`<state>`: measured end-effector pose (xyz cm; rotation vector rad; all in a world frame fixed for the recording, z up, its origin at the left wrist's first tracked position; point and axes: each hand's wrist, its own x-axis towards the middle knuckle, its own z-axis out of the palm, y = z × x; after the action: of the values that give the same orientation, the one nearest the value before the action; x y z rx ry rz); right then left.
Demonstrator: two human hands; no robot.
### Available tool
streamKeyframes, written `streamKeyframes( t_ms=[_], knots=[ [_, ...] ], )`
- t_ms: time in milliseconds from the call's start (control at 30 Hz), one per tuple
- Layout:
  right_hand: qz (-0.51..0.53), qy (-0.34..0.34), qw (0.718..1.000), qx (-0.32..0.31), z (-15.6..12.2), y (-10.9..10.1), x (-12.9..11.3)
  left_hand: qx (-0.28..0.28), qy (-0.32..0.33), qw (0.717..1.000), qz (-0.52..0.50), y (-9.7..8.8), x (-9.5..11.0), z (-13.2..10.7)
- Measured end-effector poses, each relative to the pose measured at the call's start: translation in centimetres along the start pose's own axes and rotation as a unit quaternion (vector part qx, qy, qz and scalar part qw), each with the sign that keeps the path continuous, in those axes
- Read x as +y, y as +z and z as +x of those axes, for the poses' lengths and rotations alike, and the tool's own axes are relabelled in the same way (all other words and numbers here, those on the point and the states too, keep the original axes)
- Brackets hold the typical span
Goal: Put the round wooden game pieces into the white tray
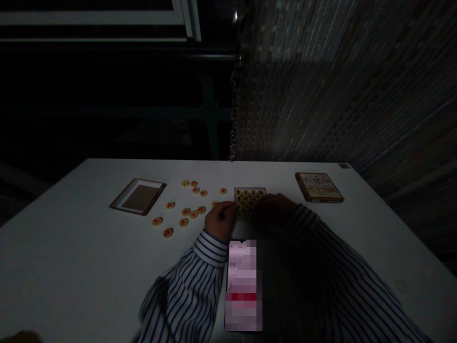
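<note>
A small tray [266, 189] of round xiangqi pieces with dark characters [246, 199] sits between my hands. At its left edge is my left hand [220, 221], fingers curled and closed; I cannot make out what, if anything, is in them. My right hand [276, 208] reaches over the tray's right side, in deep shadow, and its fingers are hidden. Several pieces with red characters [186, 212] lie scattered to the left of my left hand, and one red piece [215, 204] lies just beyond it.
An open, shallow box half [157, 196] lies at the left. The printed lid [319, 186] lies at the right. Between my forearms is a lit phone [235, 281] on the white table [89, 247]. A string curtain [303, 95] hangs behind the table.
</note>
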<state>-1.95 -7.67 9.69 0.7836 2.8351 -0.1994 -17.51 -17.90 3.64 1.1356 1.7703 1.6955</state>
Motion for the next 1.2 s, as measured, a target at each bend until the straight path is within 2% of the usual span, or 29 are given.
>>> streamKeyframes(
  t_ms=[300, 467, 567, 733, 833, 1033, 1133, 1200],
  knots=[
    [-0.016, -0.014, 1.000, -0.006, 0.2, 0.1, 0.2, -0.035, 0.005, 0.999, 0.035, -0.3, 0.0, 0.1],
    [0.025, 0.023, 0.997, 0.066, -0.7, -0.4, 0.9, -0.021, 0.007, 0.999, 0.048, -0.6, 0.0, 0.3],
    [0.026, 0.007, 0.994, 0.110, -1.2, -0.5, 1.6, -0.014, 0.006, 0.999, 0.051, -0.7, 0.2, 0.4],
    [0.020, -0.007, 0.991, 0.134, -1.7, -0.9, 2.4, 0.012, -0.009, 0.998, 0.053, -1.6, 1.2, 0.9],
    [0.028, -0.013, 0.986, 0.163, -1.9, -1.3, 2.6, 0.012, 0.000, 0.999, 0.049, -2.8, 2.4, 2.0],
    [0.029, -0.006, 0.976, 0.215, -2.0, -1.8, 2.3, 0.054, 0.046, 0.995, 0.067, -5.4, 4.8, 5.2],
    [0.025, -0.004, 0.970, 0.242, -1.9, -2.0, 2.0, 0.051, 0.057, 0.994, 0.082, -5.7, 5.3, 6.5],
    [0.020, -0.001, 0.965, 0.261, -1.8, -2.0, 1.8, 0.029, 0.060, 0.993, 0.101, -5.5, 5.2, 7.1]
  ],
)
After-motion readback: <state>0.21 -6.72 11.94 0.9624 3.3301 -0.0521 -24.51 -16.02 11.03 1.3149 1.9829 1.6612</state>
